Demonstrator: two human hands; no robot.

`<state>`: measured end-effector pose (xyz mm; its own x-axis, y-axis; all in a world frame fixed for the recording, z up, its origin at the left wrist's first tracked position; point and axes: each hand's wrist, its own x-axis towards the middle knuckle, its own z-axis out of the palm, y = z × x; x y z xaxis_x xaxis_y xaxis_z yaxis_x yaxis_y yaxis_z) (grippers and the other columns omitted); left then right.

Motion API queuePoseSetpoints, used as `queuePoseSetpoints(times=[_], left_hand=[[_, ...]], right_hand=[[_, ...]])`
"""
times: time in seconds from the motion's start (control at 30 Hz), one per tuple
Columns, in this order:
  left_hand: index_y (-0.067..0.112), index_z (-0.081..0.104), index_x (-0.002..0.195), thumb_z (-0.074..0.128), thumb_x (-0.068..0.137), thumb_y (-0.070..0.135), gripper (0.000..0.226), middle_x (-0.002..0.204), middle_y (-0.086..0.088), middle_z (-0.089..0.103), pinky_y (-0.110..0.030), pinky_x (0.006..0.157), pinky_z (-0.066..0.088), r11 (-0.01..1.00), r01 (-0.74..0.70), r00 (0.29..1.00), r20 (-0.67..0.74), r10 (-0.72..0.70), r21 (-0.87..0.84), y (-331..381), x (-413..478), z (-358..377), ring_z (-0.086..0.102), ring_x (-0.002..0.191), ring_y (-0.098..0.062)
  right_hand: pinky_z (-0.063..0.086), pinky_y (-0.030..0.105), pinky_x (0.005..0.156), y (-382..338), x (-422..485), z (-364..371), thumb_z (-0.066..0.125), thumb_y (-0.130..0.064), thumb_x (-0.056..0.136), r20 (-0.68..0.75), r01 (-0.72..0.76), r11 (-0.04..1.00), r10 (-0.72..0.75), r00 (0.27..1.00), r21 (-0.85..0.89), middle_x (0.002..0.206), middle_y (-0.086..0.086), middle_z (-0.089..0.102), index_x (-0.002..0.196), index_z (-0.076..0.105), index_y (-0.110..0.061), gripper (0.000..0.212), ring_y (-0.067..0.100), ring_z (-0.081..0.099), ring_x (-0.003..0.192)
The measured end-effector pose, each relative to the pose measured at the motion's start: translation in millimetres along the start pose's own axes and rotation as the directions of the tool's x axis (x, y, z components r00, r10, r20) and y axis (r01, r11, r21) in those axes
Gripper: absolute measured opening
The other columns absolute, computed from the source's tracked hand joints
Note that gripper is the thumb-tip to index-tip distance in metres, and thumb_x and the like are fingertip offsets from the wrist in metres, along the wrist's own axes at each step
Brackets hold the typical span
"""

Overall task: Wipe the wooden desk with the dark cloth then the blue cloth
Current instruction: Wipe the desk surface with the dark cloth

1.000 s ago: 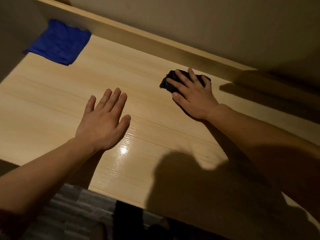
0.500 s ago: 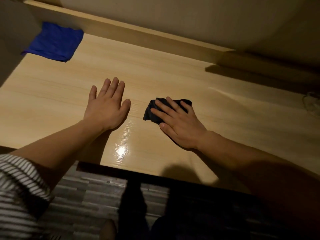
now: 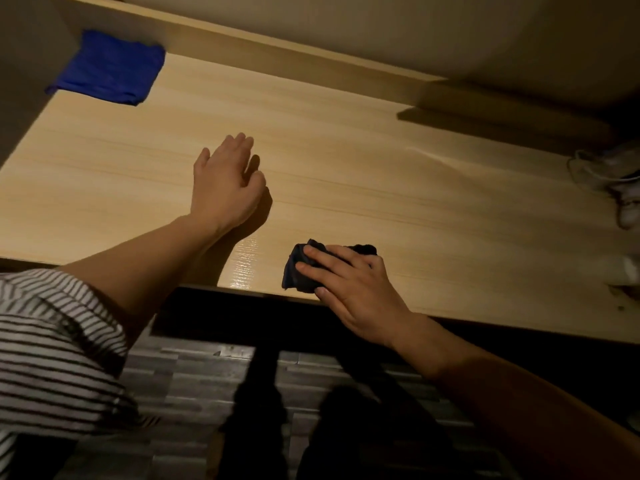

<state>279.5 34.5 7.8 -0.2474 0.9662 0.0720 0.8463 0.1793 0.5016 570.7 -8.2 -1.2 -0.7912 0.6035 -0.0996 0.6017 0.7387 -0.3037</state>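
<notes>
The light wooden desk (image 3: pixel 363 174) fills the upper half of the view. My right hand (image 3: pixel 356 289) presses the crumpled dark cloth (image 3: pixel 298 271) flat against the desk right at its front edge. My left hand (image 3: pixel 227 185) rests on the desk's middle, lifted slightly on its side, holding nothing. The blue cloth (image 3: pixel 110 67) lies folded in the far left corner, well away from both hands.
A raised wooden ledge (image 3: pixel 277 46) runs along the back of the desk under the wall. White cables and plugs (image 3: pixel 613 181) lie at the right end. A side panel (image 3: pixel 20 81) closes the left. Grey plank floor (image 3: pixel 194 375) shows below the front edge.
My right hand has dragged the dark cloth from the back ledge toward me, down to the front edge. My left hand has tilted up from lying flat.
</notes>
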Motion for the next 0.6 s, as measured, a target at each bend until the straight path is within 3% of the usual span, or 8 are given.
queuePoseSetpoints(times=[0.17, 0.27, 0.33, 0.43, 0.53, 0.6], left_hand=[[0.006, 0.04, 0.158, 0.04, 0.102, 0.038, 0.064, 0.167, -0.017, 0.04, -0.058, 0.128, 0.02, 0.995, -0.085, 0.993, 0.072, 0.089, -0.053, 52.8, 10.9, 19.5, 0.03, 0.158, -0.034], [0.003, 0.045, 0.149, 0.035, 0.102, 0.041, 0.061, 0.158, -0.022, 0.046, -0.061, 0.122, 0.029, 0.997, -0.066, 0.99, 0.119, 0.07, -0.032, 68.7, 21.5, 39.8, 0.039, 0.149, -0.04], [0.006, 0.031, 0.162, 0.031, 0.106, 0.046, 0.069, 0.171, -0.017, 0.03, -0.057, 0.129, 0.016, 0.997, -0.063, 0.986, 0.156, 0.056, 0.038, 70.1, 21.8, 53.6, 0.022, 0.16, -0.034], [0.012, 0.011, 0.17, 0.017, 0.107, 0.059, 0.079, 0.179, -0.009, 0.006, -0.053, 0.132, 0.002, 0.984, -0.088, 0.978, 0.2, 0.056, 0.156, 67.8, 20.9, 65.6, -0.001, 0.165, -0.028], [0.015, 0.001, 0.17, 0.008, 0.106, 0.066, 0.082, 0.179, -0.006, -0.005, -0.053, 0.131, -0.004, 0.971, -0.099, 0.973, 0.226, 0.049, 0.218, 69.2, 21.8, 69.3, -0.01, 0.164, -0.026], [0.017, -0.002, 0.17, 0.008, 0.106, 0.066, 0.081, 0.179, -0.003, -0.008, -0.052, 0.131, -0.006, 0.966, -0.084, 0.975, 0.222, 0.029, 0.242, 70.3, 21.5, 71.0, -0.013, 0.164, -0.023]], right_hand=[[0.026, 0.039, 0.087, -10.1, -11.5, 0.9, 0.034, -0.038, 0.103, 0.008, -0.001, 0.983, -0.001, 1.0, 0.183, 0.154, -0.015, 0.05, 0.143, 0.057, -0.035, 0.046, 0.018, 0.044, 0.125], [0.033, 0.039, 0.098, -8.7, -13.9, -19.5, 0.037, -0.032, 0.108, 0.037, -0.072, 0.905, 0.062, 0.997, 0.42, 0.141, -0.018, 0.058, 0.138, 0.059, -0.033, 0.038, 0.012, 0.045, 0.124], [0.036, 0.034, 0.103, 3.1, -9.5, -39.7, 0.042, -0.024, 0.108, -0.008, -0.069, 0.857, 0.085, 0.996, 0.511, 0.134, -0.017, 0.061, 0.137, 0.06, -0.03, 0.034, 0.009, 0.049, 0.122], [0.04, 0.037, 0.102, 40.2, 15.4, -68.3, 0.042, -0.023, 0.109, -0.13, -0.079, 0.865, 0.164, 0.978, 0.495, 0.13, -0.011, 0.063, 0.136, 0.061, -0.027, 0.034, 0.015, 0.051, 0.119], [0.037, 0.045, 0.101, 90.1, 56.5, -89.7, 0.037, -0.027, 0.109, -0.187, -0.156, 0.915, 0.239, 0.953, 0.373, 0.135, -0.011, 0.059, 0.138, 0.058, -0.031, 0.036, 0.017, 0.046, 0.12], [0.032, 0.042, 0.095, 128.3, 87.9, -101.4, 0.037, -0.025, 0.111, -0.218, -0.189, 0.943, 0.252, 0.943, 0.274, 0.14, -0.006, 0.058, 0.141, 0.057, -0.029, 0.036, 0.022, 0.044, 0.123]])
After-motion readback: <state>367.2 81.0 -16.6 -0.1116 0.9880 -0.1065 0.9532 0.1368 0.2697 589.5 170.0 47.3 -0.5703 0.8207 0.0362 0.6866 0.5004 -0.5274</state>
